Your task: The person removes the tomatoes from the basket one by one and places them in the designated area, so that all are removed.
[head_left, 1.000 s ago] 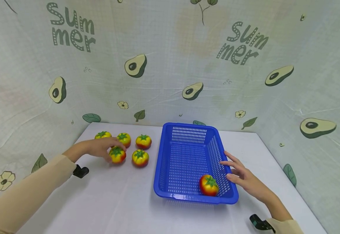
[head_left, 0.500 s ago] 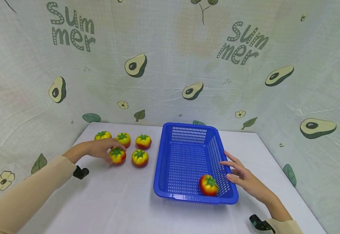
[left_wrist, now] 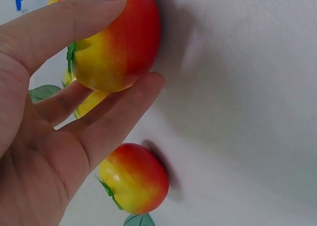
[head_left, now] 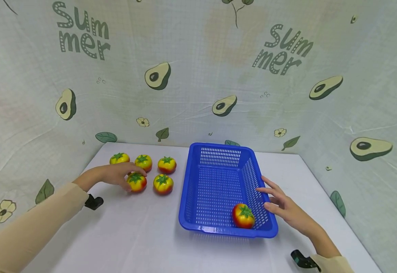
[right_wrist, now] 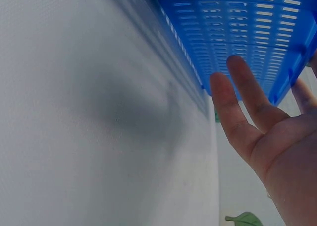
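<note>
My left hand [head_left: 118, 175] has its thumb and fingers on opposite sides of a red-and-yellow tomato [left_wrist: 136, 42] with a green star-shaped top, and grips it at the table. Close around it sit several similar tomatoes, among them one nearer the basket [head_left: 163, 184] and one behind [head_left: 167, 165]. At the right, my right hand [head_left: 288, 208] touches the side rim of a blue plastic basket [head_left: 184, 201], its fingers fairly straight. The right wrist view shows two fingers [right_wrist: 230, 97] along the outside of the basket wall. One tomato [head_left: 243, 216] lies in the basket's near right corner.
A white table [head_left: 143, 235] carries everything. Behind and at both sides hangs a pale cloth [head_left: 191, 49] printed with avocados and leaves. The basket stands right of the loose tomatoes, with a gap of bare table between them.
</note>
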Action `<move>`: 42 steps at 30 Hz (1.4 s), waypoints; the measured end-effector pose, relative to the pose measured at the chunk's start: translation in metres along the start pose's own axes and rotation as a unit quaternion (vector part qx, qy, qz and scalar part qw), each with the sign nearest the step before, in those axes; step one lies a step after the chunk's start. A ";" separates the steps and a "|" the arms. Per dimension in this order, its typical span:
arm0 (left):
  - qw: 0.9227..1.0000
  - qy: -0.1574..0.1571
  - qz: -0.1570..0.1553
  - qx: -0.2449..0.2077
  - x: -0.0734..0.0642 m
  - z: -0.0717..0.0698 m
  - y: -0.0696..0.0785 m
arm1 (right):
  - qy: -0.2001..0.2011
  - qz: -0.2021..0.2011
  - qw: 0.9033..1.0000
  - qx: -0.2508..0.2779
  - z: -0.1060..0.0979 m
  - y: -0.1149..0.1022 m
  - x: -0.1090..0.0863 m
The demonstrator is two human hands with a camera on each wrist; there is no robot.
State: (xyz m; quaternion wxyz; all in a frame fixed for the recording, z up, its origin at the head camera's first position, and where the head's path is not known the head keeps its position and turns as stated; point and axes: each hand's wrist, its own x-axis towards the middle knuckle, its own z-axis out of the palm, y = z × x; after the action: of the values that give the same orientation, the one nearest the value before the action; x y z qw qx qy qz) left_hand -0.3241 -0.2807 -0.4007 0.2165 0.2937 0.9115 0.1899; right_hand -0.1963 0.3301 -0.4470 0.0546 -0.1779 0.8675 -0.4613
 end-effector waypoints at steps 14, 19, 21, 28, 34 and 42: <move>1.000 -0.006 -0.002 -0.016 -0.004 -0.005 0.005 | 0.004 0.001 1.000 -0.001 0.001 -0.002 -0.002; 1.000 0.003 0.003 -0.016 -0.009 -0.012 0.005 | 0.003 0.002 1.000 -0.002 0.000 -0.002 -0.002; 1.000 0.013 0.009 -0.007 -0.011 -0.015 0.006 | 0.003 0.002 1.000 -0.004 0.000 -0.001 -0.002; 0.998 0.043 0.040 0.018 -0.011 -0.029 0.022 | 0.007 0.000 1.000 -0.006 0.000 -0.001 -0.002; 0.994 0.050 0.092 0.019 -0.004 -0.039 0.054 | 0.004 -0.007 1.000 -0.006 -0.001 -0.002 -0.001; 0.992 0.024 0.119 0.033 0.013 -0.038 0.113 | -0.002 -0.010 1.000 0.001 -0.001 -0.006 -0.003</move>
State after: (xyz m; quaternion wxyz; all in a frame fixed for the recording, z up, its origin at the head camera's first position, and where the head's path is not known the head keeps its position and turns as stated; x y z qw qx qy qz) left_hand -0.3017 -0.1950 -0.3192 0.1612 0.4020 0.8808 0.1912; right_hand -0.1926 0.3287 -0.4422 0.0516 -0.1870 0.8652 -0.4623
